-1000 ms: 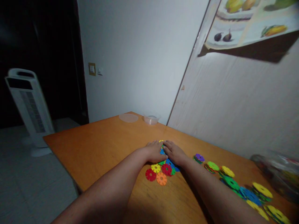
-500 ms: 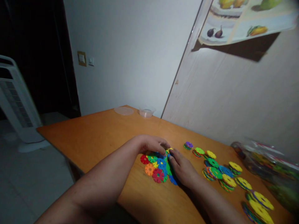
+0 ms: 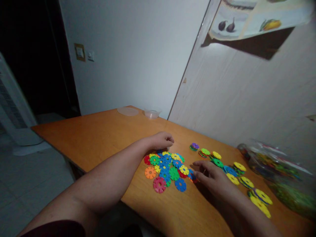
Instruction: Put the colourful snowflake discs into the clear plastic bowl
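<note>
Apart now, the 2 hands have drawn away from each other since 0.5 s ago, when they met over the heap of discs (image 3: 173, 173), and more of it lies uncovered. Fingers of the right hand (image 3: 214, 179) are bent and slightly spread, with a gap to the thumb; the thumb tip is right by a blue disc (image 3: 191, 174) at the heap's right edge, touching or not I cannot tell. Fingers of the left hand (image 3: 161, 140) curl loosely at the heap's far side; whether they pinch anything cannot be told.

Pieces this thin, I judge, are best worked with low fingertips and a light sideways push, so that overlapping discs slide apart instead of riding up. Picking up 1 disc should be easier once it is dragged clear and a nail gets under its rim.

Between the hands, the heap sits flat on the wooden table (image 3: 103, 135): round discs with notched rims and a hole in the middle, in blue, green, yellow, red and orange. An orange disc (image 3: 146, 172) and a crimson disc (image 3: 156, 187) lie at its near-left edge. Farther right stand stacks (image 3: 239, 166) of similar discs, then a clear plastic bag (image 3: 287, 179).
</note>
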Demonstrator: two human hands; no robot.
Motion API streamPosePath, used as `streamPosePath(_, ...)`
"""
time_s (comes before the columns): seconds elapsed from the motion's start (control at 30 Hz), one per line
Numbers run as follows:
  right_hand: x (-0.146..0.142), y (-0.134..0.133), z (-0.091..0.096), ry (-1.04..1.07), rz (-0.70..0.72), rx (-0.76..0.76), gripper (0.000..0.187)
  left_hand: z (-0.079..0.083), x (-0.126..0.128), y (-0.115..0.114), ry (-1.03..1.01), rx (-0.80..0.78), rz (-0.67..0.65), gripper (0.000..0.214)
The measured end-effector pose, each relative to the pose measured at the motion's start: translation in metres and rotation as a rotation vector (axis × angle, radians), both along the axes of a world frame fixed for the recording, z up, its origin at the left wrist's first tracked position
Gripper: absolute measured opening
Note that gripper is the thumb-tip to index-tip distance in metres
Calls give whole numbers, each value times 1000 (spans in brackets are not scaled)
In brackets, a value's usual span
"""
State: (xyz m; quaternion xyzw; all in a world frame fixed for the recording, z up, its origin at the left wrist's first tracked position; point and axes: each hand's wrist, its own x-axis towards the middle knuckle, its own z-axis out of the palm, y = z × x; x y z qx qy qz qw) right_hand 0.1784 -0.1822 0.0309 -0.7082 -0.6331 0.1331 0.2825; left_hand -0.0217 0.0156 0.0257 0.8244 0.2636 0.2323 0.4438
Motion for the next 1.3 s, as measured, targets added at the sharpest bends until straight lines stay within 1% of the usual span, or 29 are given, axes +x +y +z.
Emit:
streamPosePath(0.1, -2, 0, 3, -107, 100, -114, 40, 0, 4, 3, 92, 207, 1, 21)
streamPosePath(0.17, -3, 2, 2, -148, 115, -150, 36, 3, 7, 0, 135, 310, -19, 22)
streamPosePath(0.33, -7, 6, -1, -177, 109, -160, 26, 13, 11, -24, 194, 480, -128, 26)
streamPosePath(0.47, -2, 5, 3, -151, 78, -146, 24, 14, 16, -39, 239, 510, -201, 27)
streamPosePath(0.63, 8, 2, 14, -206, -32, -97, 21, 9, 23, -46, 226, 540, -242, 28)
streamPosePath(0.77, 2, -1, 16, -192, 37, -135, 23, 9, 24, -52, 215, 552, -316, 27)
streamPosePath(0.87, -1, -2, 15, -189, 51, -142, 23, 10, 25, -57, 203, 596, -348, 31)
streamPosePath(1.03, 9, 6, 4, -313, -45, -66, 29, 9, 26, -62, 207, 699, -368, 37)
streamPosePath(1.13, 13, 11, -2, -361, -66, -56, 32, 5, 27, -62, 216, 722, -362, 37)
streamPosePath(1.2, 12, 11, -2, -357, -70, -46, 32, 4, 27, -61, 224, 722, -364, 36)
streamPosePath(1.3, 3, 5, 4, -295, -65, -56, 29, 6, 27, -61, 236, 715, -369, 34)
